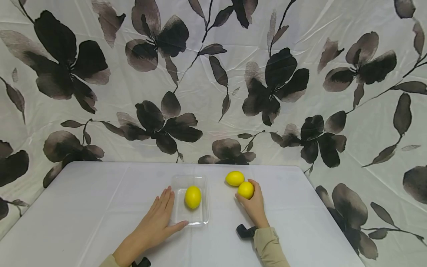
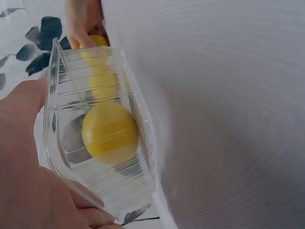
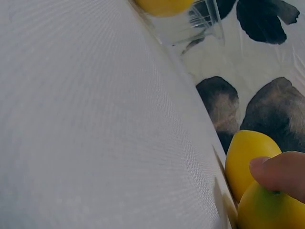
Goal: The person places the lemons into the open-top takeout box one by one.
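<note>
My right hand (image 1: 256,207) grips a yellow lemon (image 1: 245,190) between thumb and fingers, on the right of the table. Right behind it lies a second lemon (image 1: 235,178). In the right wrist view my thumb presses over the held lemon (image 3: 271,212), whose tip looks greenish. A third lemon (image 1: 193,197) sits inside a clear plastic tray (image 1: 206,209) near the middle. My left hand (image 1: 154,224) lies along the tray's left side with fingers extended and thumb spread at its near corner. Through the tray wall, the left wrist view shows the lemon (image 2: 110,132) inside.
A white cloth covers the table (image 1: 83,218). Behind it hangs a white curtain (image 1: 213,129) with dark flower prints. Black wrist mounts (image 1: 245,231) show at both wrists, below tan sleeves (image 1: 268,244).
</note>
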`<state>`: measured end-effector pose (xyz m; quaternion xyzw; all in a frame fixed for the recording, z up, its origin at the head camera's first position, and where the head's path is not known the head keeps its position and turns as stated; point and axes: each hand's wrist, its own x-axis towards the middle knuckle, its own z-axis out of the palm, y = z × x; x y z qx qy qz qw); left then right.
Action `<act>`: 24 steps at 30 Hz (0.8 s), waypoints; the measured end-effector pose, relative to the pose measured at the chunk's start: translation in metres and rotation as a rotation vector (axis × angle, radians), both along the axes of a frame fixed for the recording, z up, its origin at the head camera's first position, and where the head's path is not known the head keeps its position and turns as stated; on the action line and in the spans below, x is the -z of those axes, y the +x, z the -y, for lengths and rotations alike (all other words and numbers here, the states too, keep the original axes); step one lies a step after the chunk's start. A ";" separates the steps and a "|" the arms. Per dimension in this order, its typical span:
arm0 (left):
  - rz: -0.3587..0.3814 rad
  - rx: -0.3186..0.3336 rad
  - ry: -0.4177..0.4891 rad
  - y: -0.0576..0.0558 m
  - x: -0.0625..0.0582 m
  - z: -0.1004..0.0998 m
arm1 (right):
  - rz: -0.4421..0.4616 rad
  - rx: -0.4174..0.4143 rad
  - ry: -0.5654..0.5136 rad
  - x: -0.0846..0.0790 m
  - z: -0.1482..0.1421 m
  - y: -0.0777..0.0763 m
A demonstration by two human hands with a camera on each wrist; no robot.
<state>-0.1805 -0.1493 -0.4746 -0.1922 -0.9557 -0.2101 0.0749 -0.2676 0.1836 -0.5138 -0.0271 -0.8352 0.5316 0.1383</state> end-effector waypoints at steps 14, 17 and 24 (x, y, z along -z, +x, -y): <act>-0.007 0.006 0.007 0.002 0.000 0.001 | -0.072 0.036 -0.072 0.001 0.000 0.004; -0.012 0.006 0.005 0.002 0.001 0.000 | -0.095 0.032 -0.110 0.001 0.000 0.005; -0.013 0.005 0.000 0.002 0.003 0.000 | -0.196 0.056 -0.113 -0.001 0.002 0.005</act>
